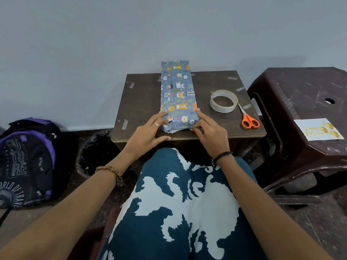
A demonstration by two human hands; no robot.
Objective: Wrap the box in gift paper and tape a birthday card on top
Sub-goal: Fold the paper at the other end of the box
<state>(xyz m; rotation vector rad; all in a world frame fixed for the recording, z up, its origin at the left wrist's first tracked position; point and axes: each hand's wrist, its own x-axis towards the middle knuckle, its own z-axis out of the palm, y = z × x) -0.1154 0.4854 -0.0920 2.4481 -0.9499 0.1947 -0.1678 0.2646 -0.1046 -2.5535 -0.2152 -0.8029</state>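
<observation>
On the small dark brown wooden table [142, 102], the long box wrapped in blue animal-print gift paper [177, 94] lies lengthwise, its far end over the table's far edge. At its near end, the left hand [150, 130] and the right hand [210, 134] press the folded paper with straight fingers. To the right lie a clear tape roll [223, 100] and orange-handled scissors [248, 119]. Further right, the white birthday card [318, 131] rests on a brown plastic stool [300, 87]. The box looks light and stiff, the paper thin and easy to tear; better hold the long sides.
</observation>
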